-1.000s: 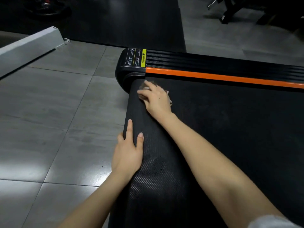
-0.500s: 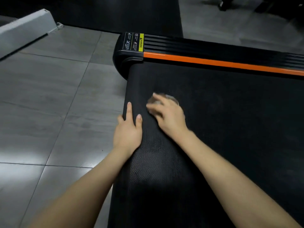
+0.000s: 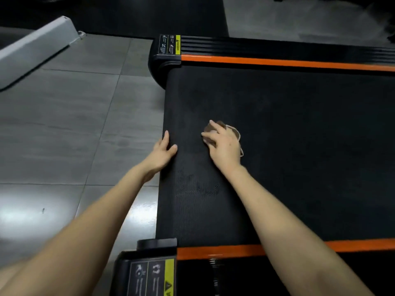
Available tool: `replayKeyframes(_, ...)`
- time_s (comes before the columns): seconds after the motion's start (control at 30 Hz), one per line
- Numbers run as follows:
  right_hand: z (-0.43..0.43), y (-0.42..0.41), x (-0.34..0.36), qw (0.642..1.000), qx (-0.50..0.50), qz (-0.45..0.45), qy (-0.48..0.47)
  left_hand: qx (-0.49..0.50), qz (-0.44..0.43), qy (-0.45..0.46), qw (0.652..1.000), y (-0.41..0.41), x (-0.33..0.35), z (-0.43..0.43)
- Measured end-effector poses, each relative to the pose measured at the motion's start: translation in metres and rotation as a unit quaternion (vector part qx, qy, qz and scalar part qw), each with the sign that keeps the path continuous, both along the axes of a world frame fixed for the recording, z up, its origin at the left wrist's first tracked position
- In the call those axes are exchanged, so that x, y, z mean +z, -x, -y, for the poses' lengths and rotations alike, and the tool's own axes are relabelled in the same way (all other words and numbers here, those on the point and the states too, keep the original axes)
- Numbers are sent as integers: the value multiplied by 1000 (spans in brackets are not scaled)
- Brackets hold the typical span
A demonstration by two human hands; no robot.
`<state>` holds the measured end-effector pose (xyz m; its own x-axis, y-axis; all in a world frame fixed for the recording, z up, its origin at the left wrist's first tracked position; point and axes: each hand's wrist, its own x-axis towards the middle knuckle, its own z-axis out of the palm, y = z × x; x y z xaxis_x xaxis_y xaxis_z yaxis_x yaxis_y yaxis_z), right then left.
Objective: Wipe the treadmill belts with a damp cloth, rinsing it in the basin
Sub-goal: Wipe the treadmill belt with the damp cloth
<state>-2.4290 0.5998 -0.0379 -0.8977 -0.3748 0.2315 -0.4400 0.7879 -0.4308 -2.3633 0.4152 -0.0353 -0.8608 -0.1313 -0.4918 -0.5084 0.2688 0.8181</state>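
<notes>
My right hand (image 3: 224, 146) presses the small crumpled brownish cloth (image 3: 233, 130) with extended fingers onto the black textured treadmill belt (image 3: 299, 146), near its end. My left hand (image 3: 162, 152) rests spread on the belt edge. Risk: uneven pressure may bunch the cloth, so that it skips patches.

Treadmill (image 3: 299, 146) far-rail label (image 3: 170, 44): "WARNING" on yellow; near-rail label (image 3: 152, 278): warning triangle.

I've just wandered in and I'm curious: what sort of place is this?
Most likely a gym: a treadmill belt with orange side strips, and a dark rubber mat on the tiled floor.
</notes>
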Motion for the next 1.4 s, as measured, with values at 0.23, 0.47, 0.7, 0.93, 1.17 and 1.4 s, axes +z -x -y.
replayKeyframes(0.23,32,-128,9,973,227,25,26,145,27,-205,968,-57,10,0)
replayKeyframes(0.47,-145,-124,5,980,182,73,-19,70,18,-127,989,-75,15,-9)
replayKeyframes(0.7,-93,-132,9,973,216,73,40,98,-11,-94,991,-73,8,-16)
replayKeyframes(0.93,-62,-139,7,910,395,127,-3,106,-7,-84,991,-72,1,-8)
replayKeyframes(1.17,-198,-109,28,940,303,151,-49,96,11,-98,991,-70,4,-7)
replayKeyframes(1.4,-65,-134,1,923,369,94,49,140,56,-189,970,-65,8,7)
